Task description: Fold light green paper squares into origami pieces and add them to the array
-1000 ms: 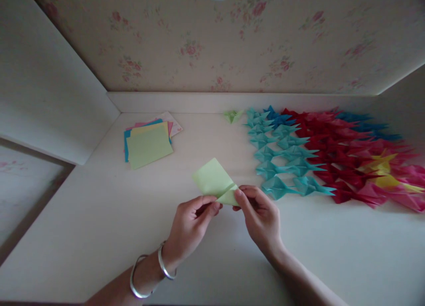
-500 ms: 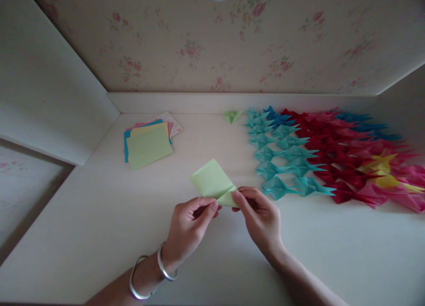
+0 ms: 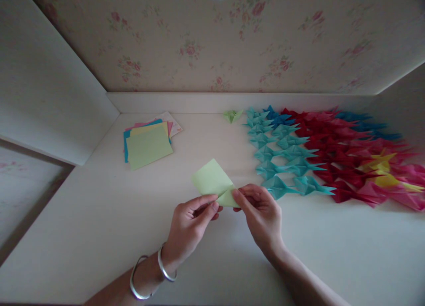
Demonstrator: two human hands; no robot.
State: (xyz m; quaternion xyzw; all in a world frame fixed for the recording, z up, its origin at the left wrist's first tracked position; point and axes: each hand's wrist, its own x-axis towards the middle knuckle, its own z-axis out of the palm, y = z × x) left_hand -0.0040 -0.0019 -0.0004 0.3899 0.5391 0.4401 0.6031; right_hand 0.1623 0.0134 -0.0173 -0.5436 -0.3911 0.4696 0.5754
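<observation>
Between my two hands, above the white desk, is a light green sheet of origami paper (image 3: 213,177), partly folded, with a small flap turned over at its lower right. My left hand (image 3: 192,224) pinches the paper's lower edge between thumb and fingers; two silver bangles (image 3: 166,264) circle that wrist. At the right corner, my right hand (image 3: 259,217) grips the folded flap, its thumb on top. The fingertips behind the paper are partly hidden.
A stack of coloured paper sheets (image 3: 149,144) lies at the back left. One light green paper crane (image 3: 233,116) sits near the back edge. Rows of turquoise cranes (image 3: 278,186), red cranes (image 3: 341,191) and others fill the right side. Floral wallpaper (image 3: 199,54) covers the wall behind.
The paper's upper left corner has shifted very slightly to the right. My left forefinger has moved a little over the folded edge; both hands keep their pinch.
</observation>
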